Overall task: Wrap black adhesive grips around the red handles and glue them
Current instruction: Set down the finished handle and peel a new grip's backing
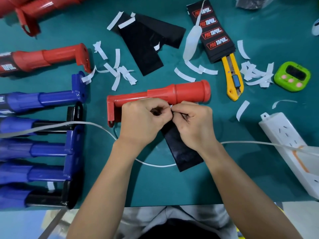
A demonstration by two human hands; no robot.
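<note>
The black strip [183, 152] is laid flat at the middle of the bench [224, 178], slanting toward the near edge. Its upper end is taken up by both hands. The grip of the left hand [143, 121] and of the right hand [191, 125] is closed to a tight fingertip pinch on that end, where a white liner tab [170, 105] is seen between them. Which hand has the liner cannot be told.

The strip is judged thin, light and limp, with a sticky face once it is bared. It is best held by its edges and kept taut so that it does not fold onto itself. The red handle [172, 94] is set just beyond the hands, lying across the bench. It is judged rigid, smooth and apt to roll, so it should be steadied by its angled end.

"PRO TAPER" is printed repeatedly in red and white on a stack [214, 37] of strips toward the far edge. A yellow knife [233, 78] is tucked under the stack's near end. Part of the same lettering is seen on a wrapped handle [43, 57] at the left edge. Liner scraps [117, 73] are scattered about.
</note>
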